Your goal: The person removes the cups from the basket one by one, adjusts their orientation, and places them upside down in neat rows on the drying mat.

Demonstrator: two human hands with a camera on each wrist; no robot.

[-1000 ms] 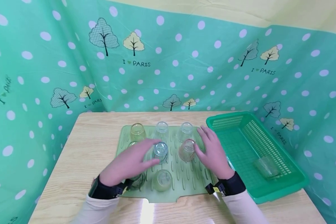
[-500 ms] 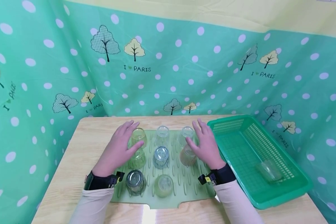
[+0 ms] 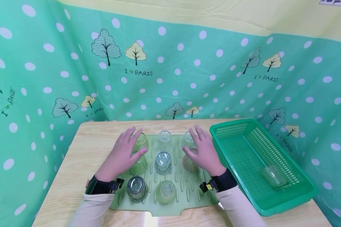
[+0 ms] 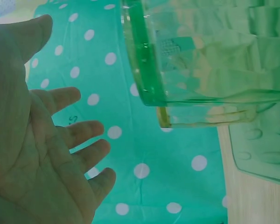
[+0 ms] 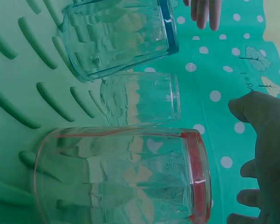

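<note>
While my left hand (image 3: 120, 156) hovers spread and holding nothing over the green-tinted glass (image 3: 138, 164) on the drying mat (image 3: 184, 186), the blue-rimmed glass (image 3: 163, 162) stands mid-mat, and my right hand (image 3: 203, 151), fingers relaxed (gripping nothing), sits above the red-rimmed glass (image 3: 188, 162) beside the green basket (image 3: 295, 189).

mat (image 3: 187, 186): glasses (image 3: 163, 162) crowded | basket (image 3: 290, 195) blocks right | left table (image 3: 82, 151) free

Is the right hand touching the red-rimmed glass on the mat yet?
Apart. The right wrist view shows the right hand open beside the red-rimmed glass, with a strip of dotted backdrop between them.
</note>
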